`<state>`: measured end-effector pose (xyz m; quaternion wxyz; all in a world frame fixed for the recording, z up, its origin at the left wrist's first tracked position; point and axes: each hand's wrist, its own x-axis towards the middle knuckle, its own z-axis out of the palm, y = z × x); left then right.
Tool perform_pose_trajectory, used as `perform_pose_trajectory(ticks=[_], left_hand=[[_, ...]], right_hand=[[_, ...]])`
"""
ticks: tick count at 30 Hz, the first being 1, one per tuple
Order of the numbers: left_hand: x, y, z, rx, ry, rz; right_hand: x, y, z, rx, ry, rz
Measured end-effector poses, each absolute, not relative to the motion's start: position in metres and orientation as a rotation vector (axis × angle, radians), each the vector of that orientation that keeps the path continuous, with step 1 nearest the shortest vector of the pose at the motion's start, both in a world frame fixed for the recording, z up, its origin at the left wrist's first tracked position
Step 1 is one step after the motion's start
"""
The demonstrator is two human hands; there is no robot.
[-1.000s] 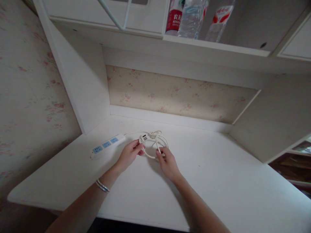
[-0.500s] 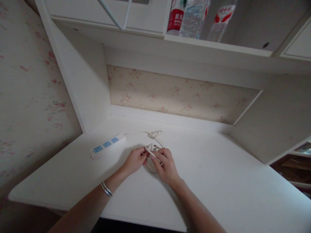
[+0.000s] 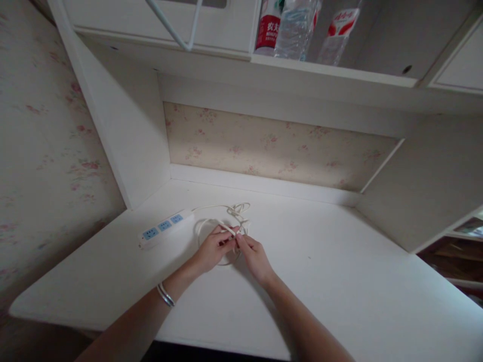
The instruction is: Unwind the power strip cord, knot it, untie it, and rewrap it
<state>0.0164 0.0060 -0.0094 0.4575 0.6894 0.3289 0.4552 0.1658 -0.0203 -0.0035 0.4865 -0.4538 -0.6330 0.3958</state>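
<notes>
A white power cord (image 3: 200, 226) lies in loops on the white desk and passes between my hands. My left hand (image 3: 214, 250) is closed on the cord, its fingertips pinching it. Right beside it, my right hand (image 3: 254, 257) pinches the same cord with thumb and fingers, and the fingertips of both hands nearly meet. The cord runs back through a small tangle to a white power strip (image 3: 165, 227) with blue socket faces, which rests to the left of my hands. Part of the cord is hidden under my fingers.
The white desk (image 3: 339, 281) has walls at the back and both sides. Overhead, a shelf (image 3: 332, 70) holds several plastic bottles (image 3: 296, 30). A pale bent bar (image 3: 184, 40) hangs at upper left. Open shelving (image 3: 453, 256) stands at the far right.
My hands have drawn closer together on the cord. A wider loop of cord now spreads out to the left, behind my left hand. The power strip stays in place.
</notes>
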Motion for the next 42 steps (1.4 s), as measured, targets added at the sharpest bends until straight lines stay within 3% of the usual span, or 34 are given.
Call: perform_pose_trajectory(ticks=[7, 15, 21, 33, 42], left_hand=[[0.020, 0.002, -0.011, 1.872, 0.966, 1.190], [0.004, -0.004, 0.019, 0.949, 0.498, 1.286], [-0.012, 0.002, 0.028, 0.740, 0.403, 1.163], [-0.013, 0.007, 0.011, 1.204, 0.702, 1.195], [-0.016, 0.010, 0.017, 0.913, 0.544, 1.233]], right_hand=[[0.167, -0.017, 0.002, -0.849, -0.951, 1.395], [0.223, 0.012, 0.000, -0.716, -0.416, 1.307], [0.255, 0.018, 0.004, -0.736, -0.482, 1.160], [0.273, 0.018, 0.009, -0.688, -0.311, 1.061], [0.251, 0.013, 0.005, -1.137, -0.607, 0.982]])
